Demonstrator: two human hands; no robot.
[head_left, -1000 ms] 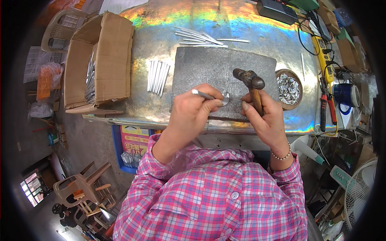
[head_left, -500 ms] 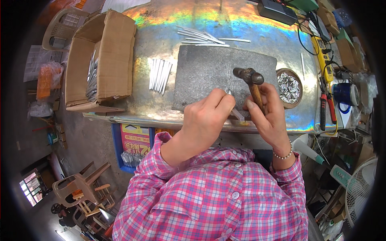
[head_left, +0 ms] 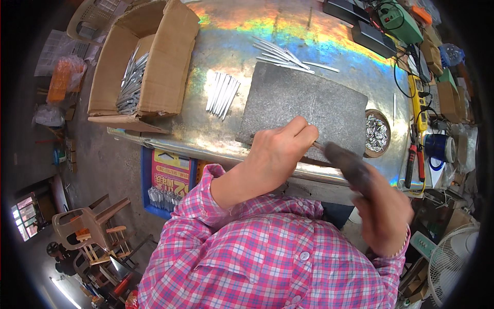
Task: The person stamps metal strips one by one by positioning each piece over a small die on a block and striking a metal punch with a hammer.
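Observation:
My left hand is closed in a pinch at the near edge of a dark flat slab. A thin metal strip pokes out past its fingertips, and the rest of it is hidden by the fingers. Gripped in my right hand is a hammer, smeared by motion. Its dark head hangs just right of the left fingertips, over the table's front edge. To the right of the slab stands a round bowl of small shiny metal pieces.
A row of metal strips lies left of the slab, with a loose pile behind it. An open cardboard box of strips stands at the left. Pliers, a yellow power strip and cables line the right. Below sits a blue bin.
My right hand has swung the hammer down and to the right, toward me. The left hand stays at the slab's near edge with the strip. The whole view has shifted slightly.

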